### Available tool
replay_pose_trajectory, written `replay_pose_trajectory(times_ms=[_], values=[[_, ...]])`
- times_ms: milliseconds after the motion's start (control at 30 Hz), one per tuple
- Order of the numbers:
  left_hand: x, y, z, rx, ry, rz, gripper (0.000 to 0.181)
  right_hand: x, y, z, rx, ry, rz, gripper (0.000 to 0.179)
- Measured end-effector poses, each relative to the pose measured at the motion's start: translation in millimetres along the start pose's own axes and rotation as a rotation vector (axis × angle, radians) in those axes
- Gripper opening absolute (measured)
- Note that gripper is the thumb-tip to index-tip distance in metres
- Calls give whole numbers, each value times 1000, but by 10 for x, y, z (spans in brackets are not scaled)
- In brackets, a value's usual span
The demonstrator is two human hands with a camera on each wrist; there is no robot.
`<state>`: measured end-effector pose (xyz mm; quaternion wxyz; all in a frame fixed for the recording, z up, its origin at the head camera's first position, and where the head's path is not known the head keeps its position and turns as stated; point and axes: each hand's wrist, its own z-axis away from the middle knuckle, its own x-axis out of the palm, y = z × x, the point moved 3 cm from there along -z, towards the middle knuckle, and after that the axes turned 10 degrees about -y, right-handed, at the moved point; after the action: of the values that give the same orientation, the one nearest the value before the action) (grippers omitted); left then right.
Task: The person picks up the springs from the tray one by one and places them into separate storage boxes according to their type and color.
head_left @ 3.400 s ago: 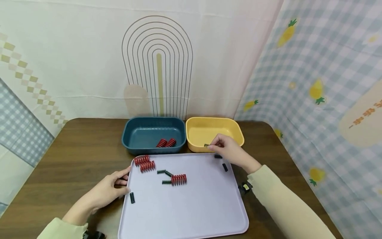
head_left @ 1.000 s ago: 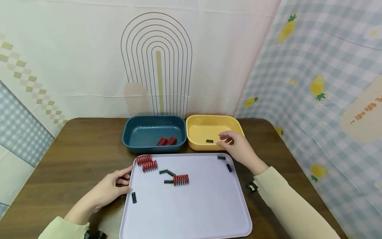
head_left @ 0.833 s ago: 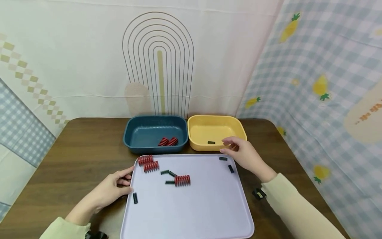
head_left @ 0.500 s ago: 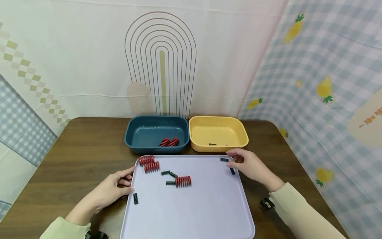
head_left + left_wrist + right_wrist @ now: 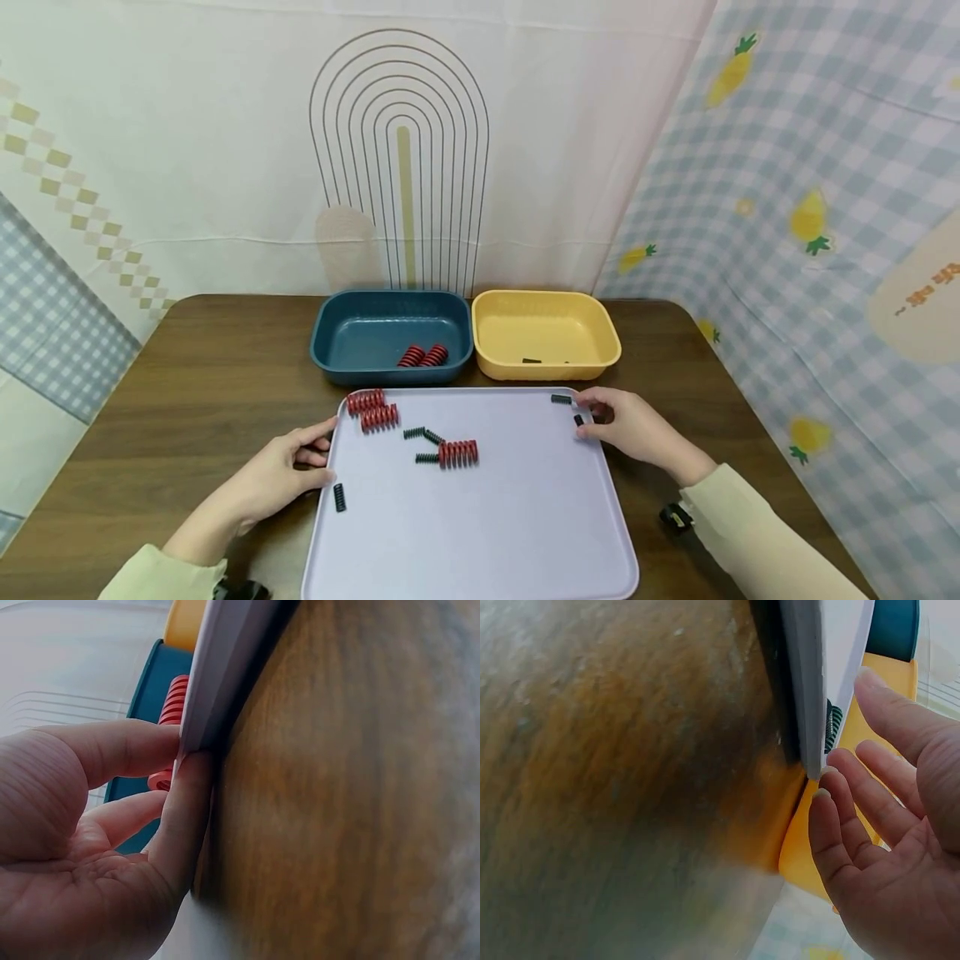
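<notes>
My left hand (image 5: 288,467) pinches the left rim of the pale lilac tray (image 5: 480,533), the thumb on one face and a finger beneath, as the left wrist view shows (image 5: 97,817). Close to its thumb lies a small dark spring (image 5: 340,497). At the tray's upper right edge my right hand (image 5: 630,425) has thumb and fingers parted around a small dark spring (image 5: 578,420), not visibly gripping it. Another dark spring (image 5: 561,399) lies just beyond. Mid-tray, a thick red spring (image 5: 458,454) adjoins small green springs (image 5: 427,458); two red springs (image 5: 379,417) sit upper left.
Behind the tray stand a blue bin (image 5: 360,342) with two red springs (image 5: 434,356) and a yellow bin (image 5: 543,321). A dark spring (image 5: 532,361) shows over the yellow bin's front rim. All rest on a brown wooden table (image 5: 225,358) against a cloth backdrop.
My right hand released a small dark spring into the yellow bin, then came back toward me to the tray's right edge. The left hand kept its hold on the tray.
</notes>
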<state>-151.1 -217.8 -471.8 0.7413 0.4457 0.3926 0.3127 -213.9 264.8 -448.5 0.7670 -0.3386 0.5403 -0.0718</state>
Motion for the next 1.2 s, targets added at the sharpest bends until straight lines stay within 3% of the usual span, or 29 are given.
replay_pose_trajectory(times_ms=[600, 1200], values=[[2, 2, 3, 1, 1, 0, 75, 49, 40, 15, -3, -39, 61, 36], [-1, -30, -16, 9, 3, 2, 75, 50, 20, 6, 16, -5, 78, 29]])
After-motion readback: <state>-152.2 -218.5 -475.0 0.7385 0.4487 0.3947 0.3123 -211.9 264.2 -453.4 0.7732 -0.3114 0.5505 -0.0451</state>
